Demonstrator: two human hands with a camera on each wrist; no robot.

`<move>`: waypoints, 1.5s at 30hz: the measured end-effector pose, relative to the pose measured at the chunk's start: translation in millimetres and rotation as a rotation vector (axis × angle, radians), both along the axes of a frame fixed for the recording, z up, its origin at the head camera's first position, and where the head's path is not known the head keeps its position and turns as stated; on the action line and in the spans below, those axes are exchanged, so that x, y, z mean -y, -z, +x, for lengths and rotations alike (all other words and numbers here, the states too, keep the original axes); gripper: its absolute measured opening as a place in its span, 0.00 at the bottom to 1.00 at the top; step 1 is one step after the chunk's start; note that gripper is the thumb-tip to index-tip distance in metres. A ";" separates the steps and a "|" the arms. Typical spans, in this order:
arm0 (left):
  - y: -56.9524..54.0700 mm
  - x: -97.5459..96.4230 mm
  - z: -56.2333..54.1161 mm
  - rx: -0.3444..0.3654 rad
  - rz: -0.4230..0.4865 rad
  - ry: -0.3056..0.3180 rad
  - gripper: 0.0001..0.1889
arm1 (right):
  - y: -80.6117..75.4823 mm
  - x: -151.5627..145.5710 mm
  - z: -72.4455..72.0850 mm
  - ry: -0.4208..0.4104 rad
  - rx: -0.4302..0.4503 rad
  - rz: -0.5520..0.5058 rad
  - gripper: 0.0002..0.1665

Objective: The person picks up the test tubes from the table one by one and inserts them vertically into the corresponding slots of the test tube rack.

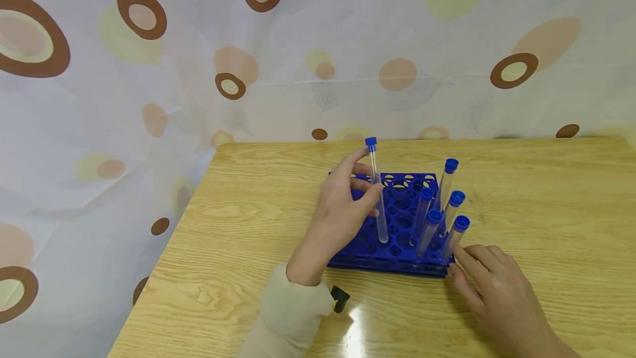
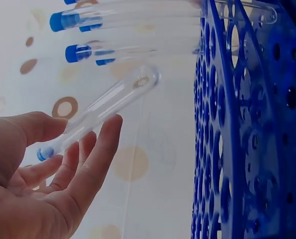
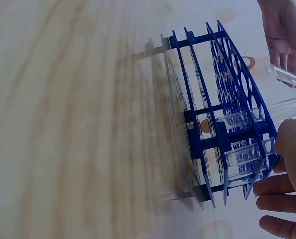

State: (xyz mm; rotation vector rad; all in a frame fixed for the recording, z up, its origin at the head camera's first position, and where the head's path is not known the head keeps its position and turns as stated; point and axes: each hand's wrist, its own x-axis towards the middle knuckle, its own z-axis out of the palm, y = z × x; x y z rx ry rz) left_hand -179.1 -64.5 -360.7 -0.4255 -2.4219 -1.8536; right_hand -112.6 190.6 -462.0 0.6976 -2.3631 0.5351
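Note:
My left hand (image 1: 340, 203) pinches a clear test tube (image 1: 381, 220) with a blue cap between thumb and fingers. The tube is above the blue test tube rack (image 1: 392, 266), nearly upright with its cap at the top. In the left wrist view its rounded end (image 2: 150, 77) stands apart from the rack's perforated top. Several capped test tubes (image 1: 427, 233) stand in the right part of the rack, leaning slightly. At the rack's front right corner is my right hand (image 1: 497, 291), its fingertips right at the corner and its fingers loosely extended.
The rack stands on a wood-grain table (image 1: 248, 220). Behind and to the left hangs a pale curtain (image 1: 318, 32) printed with brown and green circles. A small black piece (image 1: 340, 298) sits by my left sleeve (image 1: 293, 308).

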 end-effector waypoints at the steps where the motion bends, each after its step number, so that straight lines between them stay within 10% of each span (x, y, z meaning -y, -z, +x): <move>1: -1.1 -2.2 -1.2 -0.007 -0.007 0.002 0.31 | -0.3 0.1 -0.1 0.000 -0.002 0.001 0.39; 11: -9.0 -21.5 -13.7 -0.091 -0.032 0.018 0.24 | -0.7 -0.4 0.2 0.005 0.008 0.005 0.38; 45: 14.1 -54.6 -25.8 -0.035 -0.282 0.077 0.18 | -1.7 -0.1 1.8 0.018 0.033 0.016 0.27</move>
